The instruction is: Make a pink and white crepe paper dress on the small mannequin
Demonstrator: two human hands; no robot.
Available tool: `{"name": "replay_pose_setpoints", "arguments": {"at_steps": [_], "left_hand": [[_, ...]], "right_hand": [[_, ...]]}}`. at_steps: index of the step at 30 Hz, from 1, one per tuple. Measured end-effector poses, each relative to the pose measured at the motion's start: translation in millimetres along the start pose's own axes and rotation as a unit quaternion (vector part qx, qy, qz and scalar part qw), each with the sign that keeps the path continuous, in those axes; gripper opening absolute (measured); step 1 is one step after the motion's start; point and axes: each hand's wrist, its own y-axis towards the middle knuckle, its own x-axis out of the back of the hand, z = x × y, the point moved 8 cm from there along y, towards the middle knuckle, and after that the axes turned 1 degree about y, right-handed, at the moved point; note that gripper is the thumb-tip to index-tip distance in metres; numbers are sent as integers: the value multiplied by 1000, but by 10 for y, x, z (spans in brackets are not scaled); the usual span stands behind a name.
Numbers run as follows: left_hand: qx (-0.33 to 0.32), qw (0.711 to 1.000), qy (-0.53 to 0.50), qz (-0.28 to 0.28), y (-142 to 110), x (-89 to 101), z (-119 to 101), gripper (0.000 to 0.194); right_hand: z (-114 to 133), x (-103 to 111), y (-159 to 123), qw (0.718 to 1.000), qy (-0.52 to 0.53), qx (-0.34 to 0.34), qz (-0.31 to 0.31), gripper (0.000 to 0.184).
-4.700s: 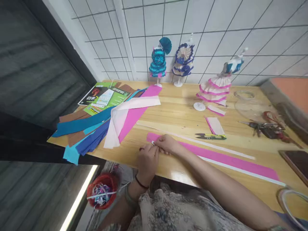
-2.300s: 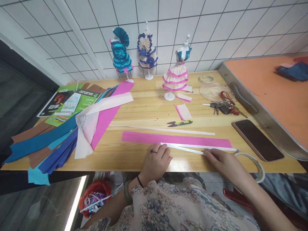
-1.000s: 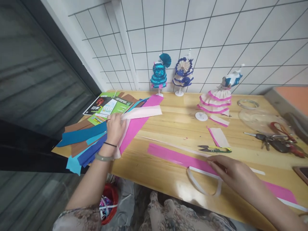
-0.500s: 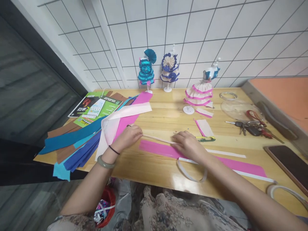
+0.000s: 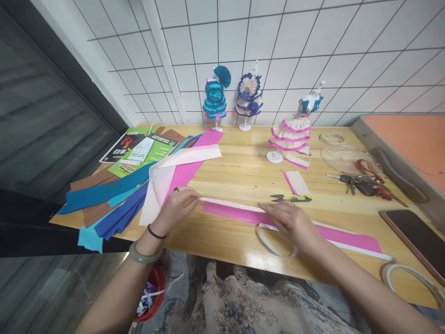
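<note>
A long pink crepe-paper strip lies flat across the table before me. Along its far edge runs a narrow white tape, and another white tape follows the near edge towards the right. My left hand pinches the left end of the far tape, just past the pink strip's corner. My right hand has its fingers closed together at the tape, over the strip's middle, hiding part of both. A loop of loose white tape hangs below the right wrist. Behind that hand rest yellow-green thread snips.
Coloured paper strips and green leaflets cover the left side. Three small dressed stands stand at the back. Keys, a phone and a tape roll lie right. A red bin is below.
The far white tape has come down onto the pink strip's far edge, straight alongside it. My right hand has shifted slightly right, and the snips' blades now show.
</note>
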Motion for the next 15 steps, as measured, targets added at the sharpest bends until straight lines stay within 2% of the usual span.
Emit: {"name": "replay_pose_setpoints", "arguments": {"at_steps": [2, 4, 8, 10, 13, 15], "left_hand": [[15, 999, -46, 7, -31, -55, 1, 8], [14, 997, -76, 13, -45, -118, -34, 7], [-33, 995, -98, 13, -8, -214, -245, 8], [-77, 991, -105, 7, 39, -223, -420, 9], [-133, 987, -93, 5, 103, -208, -677, 10], [-149, 987, -61, 4, 111, -194, -788, 12]], "right_hand": [[34, 95, -129, 1000, 5, -3, -12, 33], [29, 154, -262, 999, 19, -28, 9, 34], [-55, 164, -404, 976, 92, -150, 127, 43], [-42, 168, -308, 958, 135, -202, 152, 44], [120, 59, 38, 934, 235, -214, 162, 41], [272, -136, 251, 891, 355, -219, 180, 38]]}}
